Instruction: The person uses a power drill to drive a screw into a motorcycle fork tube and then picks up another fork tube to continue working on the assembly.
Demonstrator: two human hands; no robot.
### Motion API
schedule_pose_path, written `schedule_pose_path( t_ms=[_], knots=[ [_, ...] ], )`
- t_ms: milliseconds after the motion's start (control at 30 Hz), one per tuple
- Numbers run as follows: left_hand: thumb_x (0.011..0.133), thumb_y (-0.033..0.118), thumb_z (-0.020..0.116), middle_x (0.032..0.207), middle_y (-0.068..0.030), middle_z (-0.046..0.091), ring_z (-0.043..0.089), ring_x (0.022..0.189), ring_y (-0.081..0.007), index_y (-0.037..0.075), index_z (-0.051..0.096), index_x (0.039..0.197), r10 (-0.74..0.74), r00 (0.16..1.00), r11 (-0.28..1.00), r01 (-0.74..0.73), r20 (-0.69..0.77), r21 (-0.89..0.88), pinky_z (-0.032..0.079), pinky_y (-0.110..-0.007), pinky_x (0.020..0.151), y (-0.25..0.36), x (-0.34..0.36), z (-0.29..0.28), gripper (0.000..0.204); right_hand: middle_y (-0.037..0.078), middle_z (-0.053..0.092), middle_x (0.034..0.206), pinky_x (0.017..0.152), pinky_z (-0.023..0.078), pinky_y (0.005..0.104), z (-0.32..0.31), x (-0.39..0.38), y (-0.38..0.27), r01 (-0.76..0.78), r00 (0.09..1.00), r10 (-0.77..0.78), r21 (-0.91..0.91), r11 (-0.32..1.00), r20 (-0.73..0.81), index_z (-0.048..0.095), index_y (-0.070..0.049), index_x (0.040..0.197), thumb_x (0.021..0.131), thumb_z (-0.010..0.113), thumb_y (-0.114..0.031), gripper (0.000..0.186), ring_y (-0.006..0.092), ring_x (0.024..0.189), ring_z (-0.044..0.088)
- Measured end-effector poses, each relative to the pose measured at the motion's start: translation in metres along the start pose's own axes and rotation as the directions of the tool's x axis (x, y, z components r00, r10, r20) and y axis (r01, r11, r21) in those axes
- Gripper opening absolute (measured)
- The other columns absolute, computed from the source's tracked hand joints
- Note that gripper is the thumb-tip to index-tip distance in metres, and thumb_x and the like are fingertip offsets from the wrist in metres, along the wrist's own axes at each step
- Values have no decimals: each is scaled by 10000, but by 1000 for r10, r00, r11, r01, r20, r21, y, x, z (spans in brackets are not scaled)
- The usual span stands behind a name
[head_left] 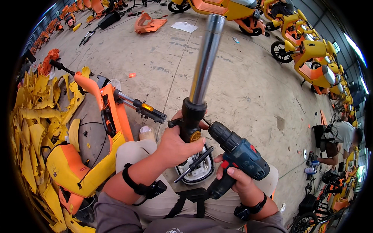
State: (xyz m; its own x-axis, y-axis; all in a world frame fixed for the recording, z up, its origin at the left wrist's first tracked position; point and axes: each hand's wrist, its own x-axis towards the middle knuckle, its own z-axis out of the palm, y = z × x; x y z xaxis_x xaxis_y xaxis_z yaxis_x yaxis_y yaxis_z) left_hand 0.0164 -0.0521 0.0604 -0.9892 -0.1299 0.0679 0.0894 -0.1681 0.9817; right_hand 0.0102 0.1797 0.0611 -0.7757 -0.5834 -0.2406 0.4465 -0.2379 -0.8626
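My left hand (176,145) grips the black lower end of a long silver metal post (206,58) that points up and away from me. A black clamp with a brass-coloured fitting (192,134) sits just above my fingers. My right hand (239,178) holds a blue and black cordless drill (237,153), its chuck pointing at the clamp. Below the post, between my knees, lies a white and black round part (196,171) with a black lever across it. Both wrists wear black bands.
An orange and yellow scooter (97,132) with black handlebar grips stands at my left, beside a heap of yellow plastic panels (35,128). Rows of orange-yellow scooters (311,54) line the far and right sides. Another person (342,136) crouches at the right on the concrete floor (241,85).
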Motion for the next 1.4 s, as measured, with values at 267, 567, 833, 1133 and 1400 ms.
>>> schedule_pose_path(
  t_ms=[267,567,833,1133,1400],
  knots=[
    [753,38,718,1061,-43,625,601,985,-118,82,489,1271,80,996,983,-86,39,161,496,-300,868,-15,0,2,568,207,586,1210,791,529,383,16,-17,-16,34,992,-18,-130,991,122,371,-1,1395,847,651,-181,641,213,803,638],
    [747,31,714,1062,-50,635,610,920,-106,73,489,1267,-70,996,984,58,63,170,510,-286,816,-14,6,8,568,73,596,730,736,506,309,1,-14,3,-39,997,45,-88,995,65,565,-3,1039,866,642,-260,319,164,746,611],
    [740,57,726,1058,-60,638,592,869,-100,59,492,1268,-47,999,981,41,27,191,508,-276,783,-25,8,11,577,81,593,774,706,523,331,-11,-12,7,-13,997,19,-79,997,78,553,-6,995,851,632,-192,248,169,698,617],
    [735,60,725,1042,-60,642,595,863,-100,52,495,1251,-81,997,983,78,13,169,507,-273,777,-24,7,13,565,62,611,807,710,515,299,-18,-13,11,32,988,-22,-64,997,150,555,-26,997,923,588,-137,138,144,745,624],
    [738,60,720,1048,-68,639,596,881,-105,52,488,1261,-82,997,987,79,15,138,507,-277,789,-27,7,12,573,64,619,807,712,532,307,-11,-15,9,8,999,-8,1,1000,50,570,-19,1017,915,608,-127,154,153,744,636]
  ],
)
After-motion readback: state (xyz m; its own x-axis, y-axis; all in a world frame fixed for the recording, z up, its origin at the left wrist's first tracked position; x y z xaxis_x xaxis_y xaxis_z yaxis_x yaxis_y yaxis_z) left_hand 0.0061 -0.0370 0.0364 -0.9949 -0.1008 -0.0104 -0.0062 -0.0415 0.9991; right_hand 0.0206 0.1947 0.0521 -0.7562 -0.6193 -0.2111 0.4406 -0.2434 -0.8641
